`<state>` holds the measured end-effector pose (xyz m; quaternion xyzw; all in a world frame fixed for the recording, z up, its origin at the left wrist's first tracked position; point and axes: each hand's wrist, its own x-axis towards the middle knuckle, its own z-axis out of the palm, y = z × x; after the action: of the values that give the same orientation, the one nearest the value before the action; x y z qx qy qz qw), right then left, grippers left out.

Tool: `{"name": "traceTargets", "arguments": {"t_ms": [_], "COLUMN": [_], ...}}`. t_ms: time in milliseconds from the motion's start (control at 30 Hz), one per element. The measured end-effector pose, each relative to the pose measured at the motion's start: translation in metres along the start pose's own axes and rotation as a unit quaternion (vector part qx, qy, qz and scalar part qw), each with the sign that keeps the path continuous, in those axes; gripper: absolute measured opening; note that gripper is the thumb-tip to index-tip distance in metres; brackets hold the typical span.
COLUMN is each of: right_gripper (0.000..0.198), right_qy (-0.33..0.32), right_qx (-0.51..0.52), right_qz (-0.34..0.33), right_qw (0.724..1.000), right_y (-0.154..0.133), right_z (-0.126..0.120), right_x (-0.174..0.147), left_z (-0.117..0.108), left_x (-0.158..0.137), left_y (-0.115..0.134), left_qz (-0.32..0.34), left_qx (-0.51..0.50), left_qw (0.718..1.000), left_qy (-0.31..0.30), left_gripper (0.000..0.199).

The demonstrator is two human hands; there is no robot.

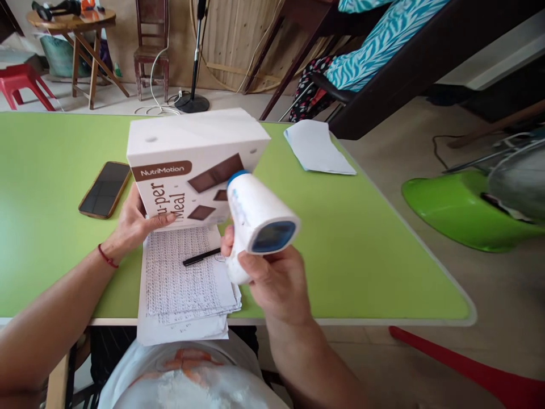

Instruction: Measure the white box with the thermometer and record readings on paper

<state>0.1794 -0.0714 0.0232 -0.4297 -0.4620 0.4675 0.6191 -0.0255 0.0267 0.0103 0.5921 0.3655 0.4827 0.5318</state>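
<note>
My left hand [140,218] grips the lower left corner of a white box [196,133] with brown print reading NutriMotion, its thumb across the front. The box is held tilted above the table. My right hand [276,278] is wrapped round the handle of a white infrared thermometer [259,218] with a blue-rimmed screen turned towards me. The thermometer's blue front end points at the box and overlaps its right side in view; whether they touch I cannot tell. Beneath the box lies a stack of handwritten sheets [187,278] with a black pen [202,257] on it.
On the green table [361,255] a smartphone [105,190] lies to the left and folded white paper [317,146] at the far right. A green chair [451,210] stands beyond the right edge. Behind are a round wooden table [97,24], a red stool [25,79] and a stand base [192,103].
</note>
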Motion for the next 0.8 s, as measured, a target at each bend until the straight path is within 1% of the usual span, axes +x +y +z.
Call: {"name": "traceTargets", "arguments": {"t_ms": [100,167,200,233,267,300,400,467,567,667,800], "right_gripper": [0.020,0.021,0.027,0.037,0.046,0.050,0.046,0.044,0.041,0.038,0.038], "right_qy": [-0.005,-0.014,-0.014,-0.016,-0.028,-0.048,-0.117,-0.125,-0.097,-0.095,-0.117], "right_qx": [-0.114,-0.216,-0.266,-0.312,-0.354,-0.391,-0.477,-0.518,-0.557,-0.568,-0.580], "right_qz": [-0.055,-0.070,-0.082,-0.087,-0.093,-0.092,-0.107,-0.126,-0.147,-0.163,-0.162], "right_qw": [0.992,0.974,0.960,0.946,0.930,0.914,0.864,0.837,0.812,0.801,0.790], "right_y": [-0.007,-0.009,-0.009,-0.007,-0.005,-0.003,0.011,0.024,0.044,0.056,0.060], "right_z": [-0.026,-0.048,-0.058,-0.069,-0.078,-0.087,-0.107,-0.114,-0.118,-0.117,-0.119], "right_x": [0.011,0.023,0.030,0.038,0.046,0.054,0.074,0.082,0.086,0.086,0.086], "left_z": [-0.008,-0.012,-0.014,-0.015,-0.016,-0.017,-0.017,-0.017,-0.017,-0.017,-0.018], "left_x": [0.007,0.011,0.012,0.013,0.013,0.014,0.015,0.015,0.015,0.017,0.020], "left_y": [-0.005,-0.010,-0.012,-0.015,-0.017,-0.019,-0.021,-0.021,-0.021,-0.021,-0.020], "left_qz": [0.016,0.021,0.022,0.021,0.019,0.016,0.009,0.012,0.013,0.003,-0.009], "left_qx": [-0.006,0.000,0.006,0.011,0.014,0.016,0.013,0.021,0.060,0.069,0.064], "left_qw": [1.000,1.000,1.000,1.000,1.000,1.000,1.000,0.999,0.998,0.997,0.997], "left_qy": [0.016,0.014,0.012,0.010,0.007,0.004,-0.012,-0.024,-0.029,-0.025,-0.034], "left_gripper": [0.073,0.074,0.074,0.075,0.075,0.075,0.077,0.077,0.078,0.076,0.072]}}
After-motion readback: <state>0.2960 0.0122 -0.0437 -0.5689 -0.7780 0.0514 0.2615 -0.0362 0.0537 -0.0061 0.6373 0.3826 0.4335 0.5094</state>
